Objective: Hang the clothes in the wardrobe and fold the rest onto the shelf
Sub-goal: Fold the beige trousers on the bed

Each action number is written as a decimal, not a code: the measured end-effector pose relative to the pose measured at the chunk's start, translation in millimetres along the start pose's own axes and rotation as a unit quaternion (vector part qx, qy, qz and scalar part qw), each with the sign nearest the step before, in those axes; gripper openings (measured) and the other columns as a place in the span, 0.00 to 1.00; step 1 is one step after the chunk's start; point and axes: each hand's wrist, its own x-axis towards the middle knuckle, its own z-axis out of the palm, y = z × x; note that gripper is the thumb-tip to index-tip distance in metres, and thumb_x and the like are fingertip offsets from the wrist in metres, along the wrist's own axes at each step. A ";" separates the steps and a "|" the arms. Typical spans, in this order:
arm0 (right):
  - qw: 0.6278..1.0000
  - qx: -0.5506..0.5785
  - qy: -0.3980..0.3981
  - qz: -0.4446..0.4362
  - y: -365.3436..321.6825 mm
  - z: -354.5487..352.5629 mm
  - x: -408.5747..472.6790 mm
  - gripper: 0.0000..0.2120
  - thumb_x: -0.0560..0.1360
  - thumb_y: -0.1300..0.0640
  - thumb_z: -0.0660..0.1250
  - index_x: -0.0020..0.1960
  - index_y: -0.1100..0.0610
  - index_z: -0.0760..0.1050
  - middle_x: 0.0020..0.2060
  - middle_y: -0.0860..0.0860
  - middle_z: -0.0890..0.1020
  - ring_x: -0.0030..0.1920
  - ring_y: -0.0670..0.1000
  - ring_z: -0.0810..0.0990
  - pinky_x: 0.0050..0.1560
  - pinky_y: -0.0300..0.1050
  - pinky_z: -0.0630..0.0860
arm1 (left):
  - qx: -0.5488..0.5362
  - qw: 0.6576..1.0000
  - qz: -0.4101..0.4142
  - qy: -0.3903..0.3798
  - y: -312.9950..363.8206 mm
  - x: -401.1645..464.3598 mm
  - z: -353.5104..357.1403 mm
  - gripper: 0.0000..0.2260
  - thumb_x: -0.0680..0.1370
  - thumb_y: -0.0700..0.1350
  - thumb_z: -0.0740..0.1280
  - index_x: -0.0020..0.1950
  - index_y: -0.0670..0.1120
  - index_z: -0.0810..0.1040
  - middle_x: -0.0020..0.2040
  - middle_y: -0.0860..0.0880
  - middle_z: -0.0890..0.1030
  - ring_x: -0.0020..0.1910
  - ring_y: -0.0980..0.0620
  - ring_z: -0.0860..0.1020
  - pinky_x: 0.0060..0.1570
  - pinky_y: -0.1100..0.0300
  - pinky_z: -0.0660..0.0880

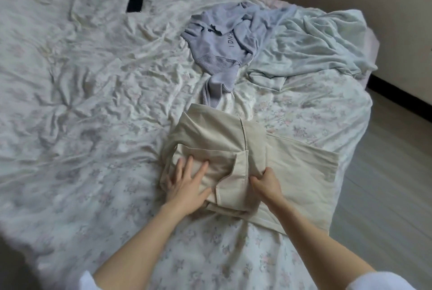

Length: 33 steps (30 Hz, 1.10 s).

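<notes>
Far left & most of the view is the bed [77,93], a rumpled pale floral sheet w/ creases running all over it. Up toward the top left a black phone [135,3] lies flat on the sheet, face up, well apart from the clothes. Moving right, near the middle: the left hand [187,182] lies flat w/ fingers spread & straight, palm pressing down on the beige trousers [217,149]; it's holding nothing, just pinning the folded part. The trousers sit on the near-middle of the bed, partly folded into a thick stack, w/ one flat section running out to the right toward the bed edge. Just behind them, farther up the bed, a lilac sweater [229,39] lies in a loose heap, ribbed hem & a cuff trailing down so the cuff touches or slips just under the trousers' far edge; can't tell which. Some small lettering shows on its front. Right of the left hand, the right hand [266,182] has its fingers curled, pinching a fold of the trousers at the stack's right side. The hands are apart, both on the same garment. Both forearms are bare, w/ white sleeves at the bottom edge. Further right, a pale green blanket [320,44] is bunched at the bed's far right corner, beside the sweater. Beyond it, grey floor [385,172] & a wall w/ dark skirting.
</notes>
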 end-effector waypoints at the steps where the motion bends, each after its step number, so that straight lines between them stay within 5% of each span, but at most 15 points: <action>1: 0.999 -0.040 0.009 0.009 4.2 1.1 -2.5 0.15 0.73 0.59 0.62 0.58 0.63 0.67 0.54 0.60 0.77 0.56 0.61 0.76 0.48 0.47 0.70 | 0.016 1.000 0.013 -0.011 -3.9 -1.0 3.3 0.30 0.77 0.60 0.58 0.76 0.63 0.48 0.77 0.51 0.38 0.75 0.48 0.33 0.71 0.38 0.45; 3: 0.996 -0.067 0.063 -0.015 7.0 -1.0 -5.4 0.19 0.72 0.61 0.60 0.62 0.62 0.66 0.59 0.60 0.74 0.60 0.61 0.72 0.56 0.52 0.69 | -0.023 0.997 0.048 0.056 -7.6 -2.5 4.9 0.25 0.78 0.53 0.62 0.74 0.57 0.61 0.78 0.48 0.50 0.76 0.48 0.45 0.72 0.44 0.51; 5: 0.980 -0.087 0.147 -0.102 -4.5 -6.9 -1.4 0.23 0.74 0.60 0.60 0.68 0.60 0.64 0.63 0.59 0.70 0.64 0.61 0.68 0.61 0.55 0.65 | -0.153 0.967 0.050 0.200 -9.6 -2.1 -1.3 0.17 0.77 0.42 0.65 0.65 0.44 0.75 0.70 0.42 0.66 0.70 0.43 0.64 0.66 0.54 0.63; 8: 0.936 -0.150 0.196 -0.250 -43.5 -13.5 18.6 0.23 0.76 0.57 0.60 0.70 0.56 0.63 0.65 0.55 0.69 0.65 0.58 0.67 0.63 0.55 0.62 | -0.263 0.916 -0.082 0.293 -20.8 7.9 -15.7 0.16 0.77 0.39 0.64 0.64 0.40 0.72 0.66 0.42 0.68 0.64 0.43 0.68 0.61 0.55 0.67; 11: 0.899 -0.244 0.148 -0.332 -88.2 -1.3 40.2 0.20 0.77 0.53 0.60 0.68 0.52 0.66 0.65 0.50 0.71 0.66 0.55 0.66 0.64 0.54 0.60 | -0.342 0.894 -0.204 0.205 -38.9 26.1 -25.3 0.20 0.80 0.44 0.59 0.72 0.43 0.64 0.71 0.41 0.66 0.69 0.42 0.65 0.66 0.51 0.63; 14: 0.877 -0.296 0.109 -0.362 -126.1 21.5 56.0 0.15 0.77 0.51 0.57 0.63 0.51 0.68 0.62 0.49 0.74 0.65 0.54 0.68 0.63 0.54 0.61 | -0.352 0.896 -0.219 0.157 -53.5 37.8 -23.0 0.17 0.81 0.44 0.59 0.68 0.42 0.70 0.64 0.41 0.75 0.63 0.42 0.72 0.58 0.56 0.66; 17: 0.911 -0.252 0.064 -0.320 -153.7 36.9 66.0 0.14 0.78 0.53 0.56 0.62 0.54 0.70 0.61 0.54 0.74 0.63 0.57 0.69 0.61 0.55 0.62 | -0.332 0.899 -0.215 0.190 -59.0 43.6 -24.0 0.07 0.79 0.45 0.63 0.52 0.43 0.78 0.49 0.45 0.81 0.53 0.43 0.77 0.44 0.58 0.66; 22: 0.971 -0.079 0.089 -0.210 -170.8 38.5 75.3 0.08 0.75 0.56 0.59 0.49 0.53 0.76 0.52 0.52 0.80 0.56 0.56 0.75 0.62 0.54 0.64 | -0.309 0.914 -0.165 0.205 -65.6 47.2 -19.3 0.14 0.80 0.42 0.61 0.34 0.48 0.65 0.34 0.49 0.73 0.37 0.47 0.71 0.34 0.55 0.61; 29: 0.975 -0.037 0.120 -0.182 -169.0 30.3 79.0 0.10 0.76 0.58 0.60 0.52 0.51 0.78 0.54 0.51 0.80 0.57 0.53 0.74 0.62 0.52 0.60 | -0.284 0.935 -0.136 0.164 -80.6 43.2 -11.9 0.13 0.80 0.43 0.60 0.36 0.49 0.64 0.33 0.50 0.71 0.36 0.50 0.70 0.31 0.60 0.61; 33: 0.966 -0.064 0.178 -0.176 -154.3 26.6 65.1 0.18 0.75 0.62 0.57 0.61 0.49 0.75 0.61 0.51 0.73 0.63 0.53 0.67 0.66 0.53 0.58 | -0.372 0.896 -0.191 0.148 -78.1 46.8 -15.0 0.04 0.80 0.46 0.61 0.49 0.46 0.73 0.40 0.53 0.74 0.45 0.49 0.74 0.38 0.60 0.65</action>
